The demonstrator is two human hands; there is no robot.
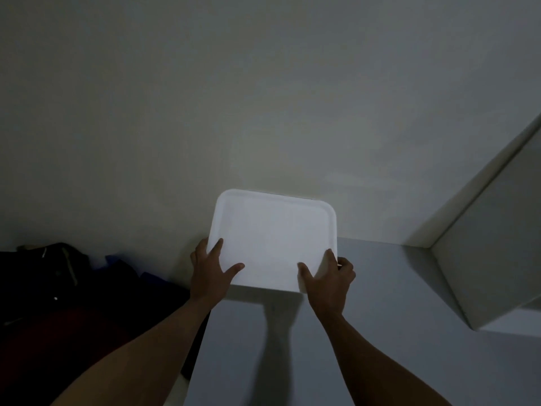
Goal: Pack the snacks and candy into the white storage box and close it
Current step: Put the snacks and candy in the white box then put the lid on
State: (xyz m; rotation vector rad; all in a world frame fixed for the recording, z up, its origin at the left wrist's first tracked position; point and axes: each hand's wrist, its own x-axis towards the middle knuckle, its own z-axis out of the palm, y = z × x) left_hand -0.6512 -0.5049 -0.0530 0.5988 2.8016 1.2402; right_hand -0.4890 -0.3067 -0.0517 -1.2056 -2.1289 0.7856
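Closed, box: white storage box [275, 241] was lidded; contents were hidden.
Left hand [210, 269]: clasped on the box's left edge.
Right hand [328, 276]: clasped on its right corner.

In dim light, a white storage box [275, 241] with its lid on sits on a pale tabletop [380, 317], its far edge against a plain wall [263, 98]. The left hand [209, 272] clasps the box's near left corner, fingers spread across the lid. The right hand [329, 278] clasps the near right corner, thumb on top. A heap of dark bags or clothes [58, 288] lies to the left. A white panel [491, 244] rises at right.
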